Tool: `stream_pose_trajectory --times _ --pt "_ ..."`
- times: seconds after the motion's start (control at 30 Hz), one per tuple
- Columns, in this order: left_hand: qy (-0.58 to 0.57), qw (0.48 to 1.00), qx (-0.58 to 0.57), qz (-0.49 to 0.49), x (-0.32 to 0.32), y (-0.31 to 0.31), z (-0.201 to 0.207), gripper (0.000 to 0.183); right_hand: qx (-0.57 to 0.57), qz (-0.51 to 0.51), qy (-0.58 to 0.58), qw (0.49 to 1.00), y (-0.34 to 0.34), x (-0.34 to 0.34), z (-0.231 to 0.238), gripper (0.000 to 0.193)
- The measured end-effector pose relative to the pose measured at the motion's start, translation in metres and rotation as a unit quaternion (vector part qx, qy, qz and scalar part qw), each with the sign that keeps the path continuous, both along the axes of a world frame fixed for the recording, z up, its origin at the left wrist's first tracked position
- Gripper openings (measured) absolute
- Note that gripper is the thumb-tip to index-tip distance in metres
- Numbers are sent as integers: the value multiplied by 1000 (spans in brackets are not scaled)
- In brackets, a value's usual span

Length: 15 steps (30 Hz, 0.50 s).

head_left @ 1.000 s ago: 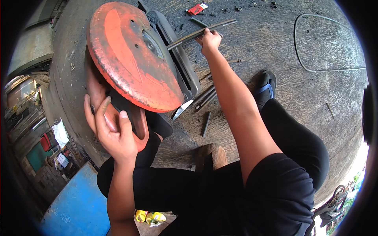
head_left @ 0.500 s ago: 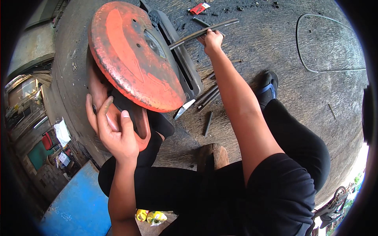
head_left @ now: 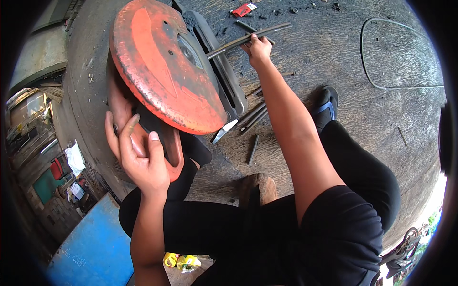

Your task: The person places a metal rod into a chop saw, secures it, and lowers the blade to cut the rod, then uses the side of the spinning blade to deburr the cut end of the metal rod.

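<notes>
Where the metal bar [head_left: 229,48] is lying: its left end is meeting the chop saw's base [head_left: 221,69], beside the red blade guard [head_left: 164,71], while its right end is reaching out over the floor [head_left: 343,52].
Right hand [head_left: 259,50]: its thumb is pressing from above and its fingers are pinching the bar on the outer half; a second bar [head_left: 245,25] is crossing beneath (whether the fingers are catching that one too, I cannot tell).
Left hand [head_left: 145,164]: its fingers are standing spread and loosely curved at the red loop handle [head_left: 177,152]; the palm seems to be resting there, though the contact is partly hidden.
Bar's feel: it is looking stiff, hard and hardly fragile, probably light enough for one hand; grime could be making it slightly slippery.
Bar's hold: the length right of the base is offering the safest grip, well apart from the guard.
Handle's feel: the loop is looking rigid, the guarded head probably heavy; wrapping all the fingers round the loop would seem surest.
Loose bars [head_left: 255,117]: they are lying together on the floor, near a short rod [head_left: 253,150].
</notes>
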<state>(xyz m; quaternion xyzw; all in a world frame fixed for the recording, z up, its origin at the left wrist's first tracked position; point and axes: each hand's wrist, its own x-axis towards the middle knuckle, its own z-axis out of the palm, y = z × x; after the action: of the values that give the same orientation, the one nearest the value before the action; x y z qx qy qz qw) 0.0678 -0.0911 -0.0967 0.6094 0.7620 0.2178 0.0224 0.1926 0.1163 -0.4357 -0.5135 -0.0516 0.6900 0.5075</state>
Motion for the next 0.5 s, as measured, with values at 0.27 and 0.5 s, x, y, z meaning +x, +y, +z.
stream_pose_trajectory --times 0.27,0.5 --pt "0 1000 -1 -7 5 1 1 36 -8 -2 19 1000 -2 3 0 6" --pt "3 1000 -4 -9 6 3 1 35 -3 14 30 999 2 10 -3 8"
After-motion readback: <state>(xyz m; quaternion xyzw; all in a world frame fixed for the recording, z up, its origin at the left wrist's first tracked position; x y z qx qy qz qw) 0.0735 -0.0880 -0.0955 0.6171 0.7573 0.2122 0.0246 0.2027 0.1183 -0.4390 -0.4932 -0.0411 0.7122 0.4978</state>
